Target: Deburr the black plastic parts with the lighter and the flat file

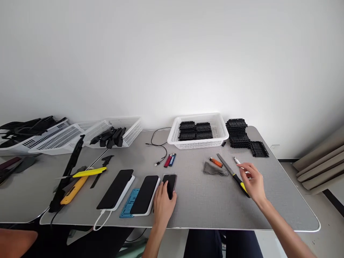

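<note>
My left hand (163,205) lies over a smartphone (172,181) near the table's front edge, fingers and thumb across its sides. The hand hides the phone's lower part. At the right, my right hand (252,181) pinches a slim white marker (237,161) whose dark tip points up and left. Just left of that hand lies a flat file (227,166) with a black and yellow handle. Beside the file are an orange lighter (216,162) and a crumpled grey cloth (213,169). A small black cap (223,143) rests near the basket.
A white basket (199,146) holds black ribbed plates; more plates (238,139) are stacked beside it. Two lighters (170,160), a cable (153,144), two phones on white power banks (146,195), a yellow knife (88,172) and baskets (134,130) occupy the left. A person's arm (17,242) shows lower left.
</note>
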The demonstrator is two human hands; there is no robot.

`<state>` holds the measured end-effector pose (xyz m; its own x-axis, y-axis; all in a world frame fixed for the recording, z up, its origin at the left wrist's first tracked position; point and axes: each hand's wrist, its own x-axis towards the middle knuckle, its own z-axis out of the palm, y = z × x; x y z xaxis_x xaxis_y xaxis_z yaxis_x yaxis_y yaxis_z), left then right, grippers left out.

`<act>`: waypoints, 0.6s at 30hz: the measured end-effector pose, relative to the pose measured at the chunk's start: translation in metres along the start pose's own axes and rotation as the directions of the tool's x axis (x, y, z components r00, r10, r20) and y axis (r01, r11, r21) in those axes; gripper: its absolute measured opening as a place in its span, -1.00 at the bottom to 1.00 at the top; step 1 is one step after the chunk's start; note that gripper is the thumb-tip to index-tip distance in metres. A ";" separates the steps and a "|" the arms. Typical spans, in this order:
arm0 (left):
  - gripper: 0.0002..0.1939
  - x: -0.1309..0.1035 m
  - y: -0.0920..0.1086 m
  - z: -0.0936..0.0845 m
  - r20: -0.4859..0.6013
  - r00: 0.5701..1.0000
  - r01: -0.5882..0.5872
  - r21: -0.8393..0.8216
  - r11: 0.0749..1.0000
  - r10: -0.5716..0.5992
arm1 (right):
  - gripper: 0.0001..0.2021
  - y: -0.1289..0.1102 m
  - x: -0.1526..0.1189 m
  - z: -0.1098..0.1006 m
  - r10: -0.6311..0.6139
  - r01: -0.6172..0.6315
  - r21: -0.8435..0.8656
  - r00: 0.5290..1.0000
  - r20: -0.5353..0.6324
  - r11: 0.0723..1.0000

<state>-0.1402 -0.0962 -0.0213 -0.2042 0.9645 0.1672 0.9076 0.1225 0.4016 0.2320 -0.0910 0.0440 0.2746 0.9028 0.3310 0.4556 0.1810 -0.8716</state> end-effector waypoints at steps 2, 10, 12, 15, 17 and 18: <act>-0.35 0.001 0.005 0.000 -0.025 1.000 0.010 0.010 1.000 -0.010 | -0.68 0.010 -0.011 -0.006 0.033 -0.033 0.000 0.996 -0.079 0.999; -0.36 0.005 0.018 -0.003 -0.087 0.993 0.079 0.010 0.997 -0.078 | -0.69 0.034 -0.028 -0.018 0.156 -0.163 -0.016 0.965 -0.211 0.986; -0.36 0.006 0.020 -0.002 -0.095 0.991 0.094 0.003 0.996 -0.093 | -0.69 0.038 -0.028 -0.019 0.169 -0.178 -0.021 0.960 -0.221 0.984; -0.36 0.005 0.020 -0.002 -0.097 0.991 0.095 0.004 0.996 -0.094 | -0.69 0.042 -0.028 -0.018 0.164 -0.177 -0.038 0.961 -0.223 0.983; -0.34 0.000 0.019 -0.005 -0.106 0.992 0.065 0.001 0.998 -0.065 | -0.69 0.047 -0.030 -0.016 0.153 -0.170 -0.059 0.961 -0.229 0.984; -0.34 -0.004 0.019 -0.006 -0.122 0.992 0.043 -0.002 0.999 -0.043 | -0.68 0.049 -0.031 -0.016 0.145 -0.166 -0.072 0.961 -0.236 0.983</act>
<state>-0.1249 -0.0994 -0.0089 -0.2865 0.9226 0.2582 0.8973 0.1639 0.4098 0.2593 -0.1167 -0.0036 0.5301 0.8015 0.2769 0.4630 0.0000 -0.8863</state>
